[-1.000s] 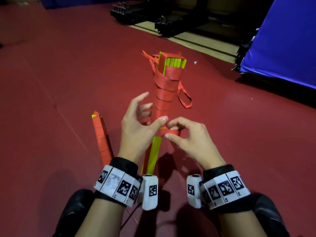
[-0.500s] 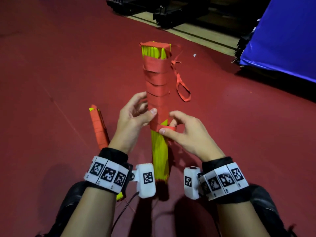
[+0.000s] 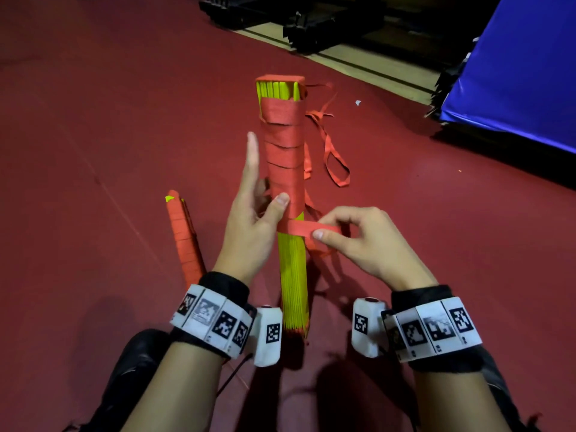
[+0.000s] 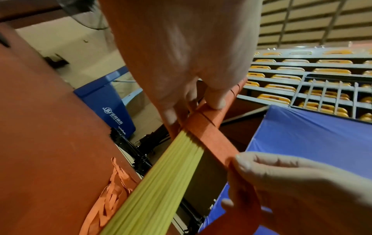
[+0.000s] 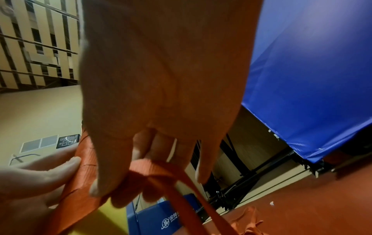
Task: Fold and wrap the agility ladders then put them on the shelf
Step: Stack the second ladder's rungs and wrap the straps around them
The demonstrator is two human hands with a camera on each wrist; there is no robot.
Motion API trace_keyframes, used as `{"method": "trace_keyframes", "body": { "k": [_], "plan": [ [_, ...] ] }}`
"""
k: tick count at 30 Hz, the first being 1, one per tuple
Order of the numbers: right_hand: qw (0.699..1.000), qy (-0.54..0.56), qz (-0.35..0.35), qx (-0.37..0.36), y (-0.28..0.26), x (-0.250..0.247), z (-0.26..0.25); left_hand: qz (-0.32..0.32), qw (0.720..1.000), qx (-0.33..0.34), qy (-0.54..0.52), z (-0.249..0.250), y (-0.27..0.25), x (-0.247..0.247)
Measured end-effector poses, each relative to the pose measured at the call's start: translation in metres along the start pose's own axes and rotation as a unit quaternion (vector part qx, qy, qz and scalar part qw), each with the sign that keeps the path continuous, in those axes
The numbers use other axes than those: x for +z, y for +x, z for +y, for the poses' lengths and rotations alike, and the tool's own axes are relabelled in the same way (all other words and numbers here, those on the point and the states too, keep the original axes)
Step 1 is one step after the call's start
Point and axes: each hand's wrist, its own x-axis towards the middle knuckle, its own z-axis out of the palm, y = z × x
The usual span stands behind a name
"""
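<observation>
Yellow-rung ladder bundle (image 3: 293, 275) upright, centre | left hand (image 3: 252, 222) thumb pressing wrapped part, fingers straight | right hand (image 3: 364, 241) pinching red strap (image 3: 299, 229) | wrapped bundle (image 3: 184, 238) left, on floor

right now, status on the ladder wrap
Left hand steadies ladder bundle, thumb pressing. Right hand pinches strap mid-wrap. Lower half unwrapped. Nothing in the way.

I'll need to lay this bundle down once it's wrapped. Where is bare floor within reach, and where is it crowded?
Bare red floor lies left of the wrapped ladder, and more to the right between the right hand and the blue mat. It is crowded beyond the held bundle, where loose orange straps trail, and by the left hand.
</observation>
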Motion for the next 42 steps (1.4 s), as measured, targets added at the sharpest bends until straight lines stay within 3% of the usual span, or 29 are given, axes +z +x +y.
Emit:
{"method": "trace_keyframes", "body": {
  "k": [6,11,15,19,29,34,36,39,42],
  "plan": [
    [0.995,0.050,0.082,-0.028,0.001,0.007,0.002,-0.028,0.999,0.006,-0.031,-0.006,0.003,0.009],
    [0.995,0.076,0.066,0.015,0.003,0.018,0.009,-0.038,0.995,-0.019,-0.086,-0.007,0.003,0.013],
    [0.990,0.092,0.105,0.024,0.004,0.020,0.010,-0.006,1.000,-0.016,0.002,-0.008,-0.002,0.015],
    [0.990,0.103,0.092,0.030,0.004,0.020,0.007,0.077,0.995,-0.015,0.065,-0.013,-0.005,0.019],
    [0.989,0.095,0.116,-0.003,0.002,0.019,0.006,0.048,0.999,0.001,0.000,-0.019,-0.006,0.013],
    [0.991,0.120,0.055,-0.004,0.003,0.023,0.005,0.008,1.000,-0.025,-0.007,-0.018,0.001,0.007],
    [0.991,0.125,0.055,-0.007,0.002,0.022,0.004,0.004,0.999,-0.031,0.032,-0.019,0.001,0.006],
    [0.992,0.074,0.102,-0.020,0.002,0.021,0.003,0.047,0.991,0.000,0.124,-0.017,-0.004,0.010],
    [0.992,0.041,0.113,-0.033,0.003,0.021,0.002,0.076,0.983,-0.010,0.164,-0.009,-0.008,0.020]
  ]
}}
